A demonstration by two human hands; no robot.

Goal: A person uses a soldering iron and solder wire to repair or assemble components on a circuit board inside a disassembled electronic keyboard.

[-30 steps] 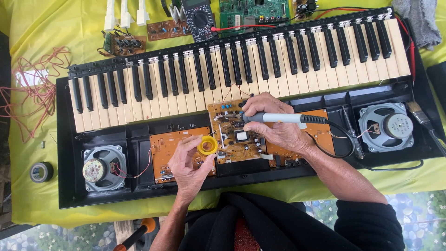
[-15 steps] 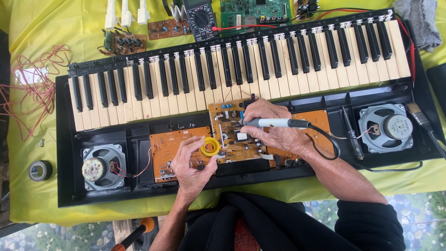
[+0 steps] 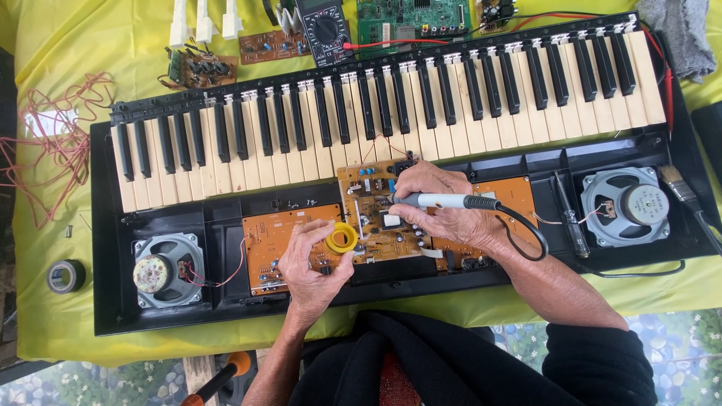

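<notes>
We're working on the opened keyboard (image 3: 391, 113), which is filling the middle of the frame on a yellow cloth (image 3: 60, 45): top cover off, keys exposed, both speakers (image 3: 167, 271) showing at lower left and right. Looks like teardown is done and we're mid-solder; reassembly isn't started. We're soldering on the centre circuit board (image 3: 376, 214), sitting just below the keys at frame centre, with orange boards (image 3: 282, 240) flanking it. Our right hand (image 3: 444, 210) is gripping the soldering iron (image 3: 444, 201) closed-fisted, pen style, tip pointing left and touching down on the centre board; its cord is looping off to the right. Our left hand (image 3: 312, 259) is curling around a small yellow solder spool (image 3: 342, 238), pinching it between thumb and fingers, just left of the iron tip. We can't tell which joint is being worked, too small. Loose parts are waiting at the upper edge: a multimeter (image 3: 325, 30), a green board (image 3: 410, 15), smaller boards (image 3: 274, 46). Red wire (image 3: 53, 143) is lying at upper left, tape roll (image 3: 66, 275) at lower left, brush (image 3: 681, 188) at right.
</notes>
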